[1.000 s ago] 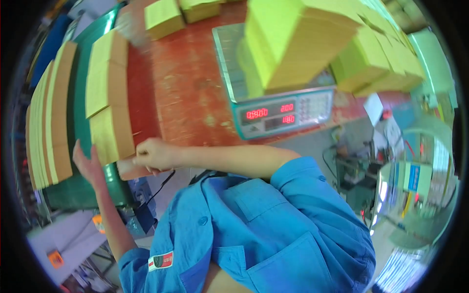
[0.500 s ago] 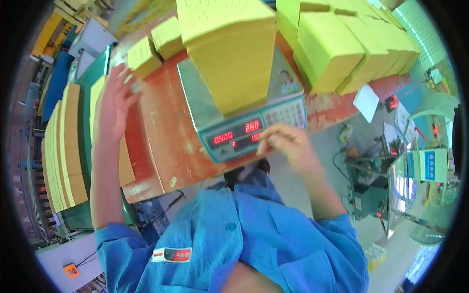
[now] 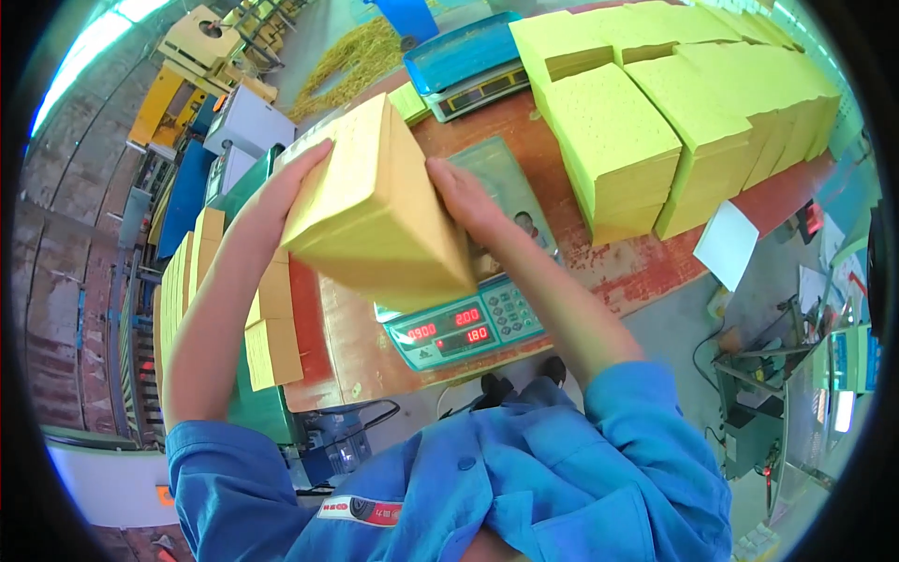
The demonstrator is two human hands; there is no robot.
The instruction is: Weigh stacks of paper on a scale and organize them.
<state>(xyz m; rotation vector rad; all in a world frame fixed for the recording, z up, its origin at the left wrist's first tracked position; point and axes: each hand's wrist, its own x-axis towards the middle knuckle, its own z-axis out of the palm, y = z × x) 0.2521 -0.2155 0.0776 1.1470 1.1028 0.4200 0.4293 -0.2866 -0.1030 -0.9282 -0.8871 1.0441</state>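
A tall stack of yellow paper sheets (image 3: 379, 220) is gripped between my two hands, tilted over the left part of a digital weighing scale (image 3: 435, 342). My left hand (image 3: 286, 192) presses along the stack's left side, fingers stretched toward its far edge. Against its right side rests my right hand (image 3: 468, 201), its fingertips partly hidden by the stack. The scale has a teal front with red lit digits and a keypad. Its metal pan (image 3: 506, 178) shows to the right of the stack; the rest of the pan is covered.
Yellow paper stacks (image 3: 613, 150) stand in rows on the right of the red table (image 3: 346, 351). A second scale with a blue tray (image 3: 468, 51) sits at the far side. More stacks (image 3: 272, 347) lie on the green surface at left. A white sheet (image 3: 728, 245) overhangs the near right edge.
Both hands have moved onto the paper stack, which is now tilted and shifted left off part of the pan. My right hand has left the scale's front. The view has turned.
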